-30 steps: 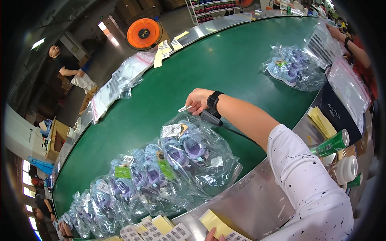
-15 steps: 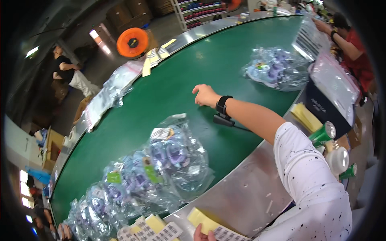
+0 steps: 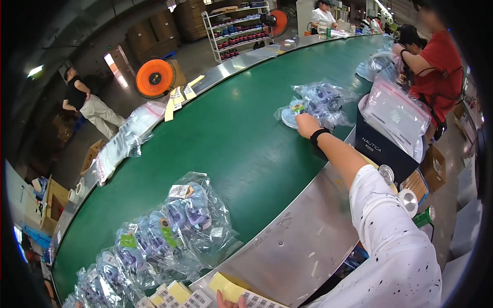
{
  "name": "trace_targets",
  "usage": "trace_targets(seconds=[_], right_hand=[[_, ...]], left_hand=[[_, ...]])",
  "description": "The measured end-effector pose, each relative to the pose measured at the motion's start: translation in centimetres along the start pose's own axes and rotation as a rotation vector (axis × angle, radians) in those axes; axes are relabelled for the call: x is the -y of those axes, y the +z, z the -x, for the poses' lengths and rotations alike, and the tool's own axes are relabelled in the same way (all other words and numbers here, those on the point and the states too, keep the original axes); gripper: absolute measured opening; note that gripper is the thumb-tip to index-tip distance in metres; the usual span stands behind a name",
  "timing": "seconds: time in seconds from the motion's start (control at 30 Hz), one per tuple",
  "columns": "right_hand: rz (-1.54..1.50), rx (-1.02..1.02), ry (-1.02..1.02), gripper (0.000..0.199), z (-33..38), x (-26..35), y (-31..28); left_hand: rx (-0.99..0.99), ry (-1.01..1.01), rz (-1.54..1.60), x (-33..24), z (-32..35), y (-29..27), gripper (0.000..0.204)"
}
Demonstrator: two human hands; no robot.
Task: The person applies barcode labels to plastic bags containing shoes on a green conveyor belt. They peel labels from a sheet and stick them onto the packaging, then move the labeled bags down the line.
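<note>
While the right arm is stretched far out across the green conveyor belt (image 3: 241,138), the right hand (image 3: 306,124) is laid on the near edge of a clear plastic bag of bluish-purple shoes (image 3: 319,102), at about one o'clock in the view; whether the fingers are clenched on the plastic or only pressed against it cannot be told. A black wristband (image 3: 318,137) is worn just behind that hand. The bag is found on the belt close to its right rim, just beside a dark box (image 3: 382,150) topped with clear zip bags. At six o'clock, only the fingertips of the left hand (image 3: 226,301) are seen at the lower edge, touching yellow label sheets (image 3: 228,289) on the steel tabletop (image 3: 298,241); its grip cannot be told. A row of similar bagged shoes (image 3: 174,231) is piled at seven o'clock on the belt.
</note>
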State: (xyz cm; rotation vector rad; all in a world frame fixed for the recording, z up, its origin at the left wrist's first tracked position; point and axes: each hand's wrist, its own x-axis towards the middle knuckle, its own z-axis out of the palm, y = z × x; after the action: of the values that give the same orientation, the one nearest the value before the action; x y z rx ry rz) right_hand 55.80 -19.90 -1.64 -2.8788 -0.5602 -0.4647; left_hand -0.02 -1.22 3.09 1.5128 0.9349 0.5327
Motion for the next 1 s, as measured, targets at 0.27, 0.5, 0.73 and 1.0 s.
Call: trace_targets(seconds=[0.27, 0.5, 0.73, 1.0], right_hand=[[-0.934, 0.298, -0.601, 0.018, 12.6, 21.3, -8.1], [-1.246, 0.595, -0.917, 0.014, 29.1, 25.9, -12.8], [-1.244, 0.311, -0.881, 0.010, 31.7, 25.5, -12.9], [-1.174, 0.157, -0.965, 0.007, 32.1, 23.8, -15.1]], left_hand=[[0.071, -0.075, -0.058, 1.2, 0.1, -1.5, 0.025], [0.099, -0.021, 0.180, -0.4, 0.9, -1.0, 0.020], [0.048, 0.119, -0.045, -3.1, 1.8, -0.8, 0.017], [0.317, -0.020, 0.281, -0.2, 1.7, -0.2, 0.046]])
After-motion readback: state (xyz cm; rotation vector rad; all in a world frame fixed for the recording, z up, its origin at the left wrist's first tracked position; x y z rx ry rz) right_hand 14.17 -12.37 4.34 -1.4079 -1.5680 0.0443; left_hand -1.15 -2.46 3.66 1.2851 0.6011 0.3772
